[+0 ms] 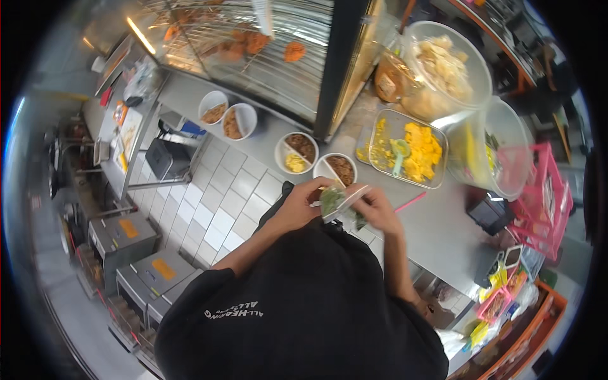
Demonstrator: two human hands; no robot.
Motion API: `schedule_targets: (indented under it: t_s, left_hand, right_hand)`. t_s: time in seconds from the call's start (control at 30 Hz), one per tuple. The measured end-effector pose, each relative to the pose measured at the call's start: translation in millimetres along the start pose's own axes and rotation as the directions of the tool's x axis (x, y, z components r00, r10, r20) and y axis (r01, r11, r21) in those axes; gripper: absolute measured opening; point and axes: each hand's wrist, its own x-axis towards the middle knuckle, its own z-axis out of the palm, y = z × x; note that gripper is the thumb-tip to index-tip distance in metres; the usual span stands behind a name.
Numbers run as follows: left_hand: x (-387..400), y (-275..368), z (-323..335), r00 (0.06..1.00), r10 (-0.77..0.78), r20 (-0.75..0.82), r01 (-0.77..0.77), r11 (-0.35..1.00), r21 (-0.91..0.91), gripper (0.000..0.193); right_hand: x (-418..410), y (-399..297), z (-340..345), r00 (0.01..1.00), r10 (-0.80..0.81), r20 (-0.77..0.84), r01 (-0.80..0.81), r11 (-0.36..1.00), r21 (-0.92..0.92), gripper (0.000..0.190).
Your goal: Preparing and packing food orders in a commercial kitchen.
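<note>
My left hand point(306, 202) grips one side of a small clear zip bag of green leaves point(332, 202), close to my chest. The bag's zip edge is between the fingers of my right hand point(375, 206). Just beyond the bag stands a divided white paper bowl point(349, 159) with dark minced food in one half. Left of it, another divided bowl point(281, 153) holds dark mince and yellow scrambled egg. Two more bowls point(202, 102) point(248, 111) with brown food stand farther left. A metal tray of yellow egg point(422, 152) with a pale green scoop point(401, 149) lies to the right.
A heated glass display cabinet point(327, 71) borders the steel counter point(427, 228). Large clear plastic tubs point(484, 71) stand at the back right, near a pink plastic basket point(546, 190). A pink stick point(411, 202) lies on the counter. Tiled floor point(213, 199) shows at left.
</note>
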Motion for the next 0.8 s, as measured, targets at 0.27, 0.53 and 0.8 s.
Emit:
schedule_targets:
  t_s: [0.27, 0.53, 0.8]
  left_hand:
    - [-65.3, 28.0, -94.1, 0.978, 0.028, -0.206, 0.070, 0.890, 0.451, 0.015]
    - [47.3, -11.7, -312.4, 0.899, 0.353, -0.260, 0.008, 0.579, 0.815, 0.021]
    - [78.5, -29.4, -327.7, 0.938, 0.118, 0.327, -0.332, 0.021, 0.943, 0.029]
  right_hand:
    - [38.3, 32.7, 119.0, 0.969, 0.237, -0.071, -0.209, 0.939, 0.273, 0.021]
    - [81.7, 54.1, 162.7, 0.781, 0.219, -0.584, -0.067, 0.960, 0.271, 0.018]
    - [93.5, 53.9, 214.1, 0.664, 0.205, -0.719, -0.014, 0.965, 0.263, 0.015]
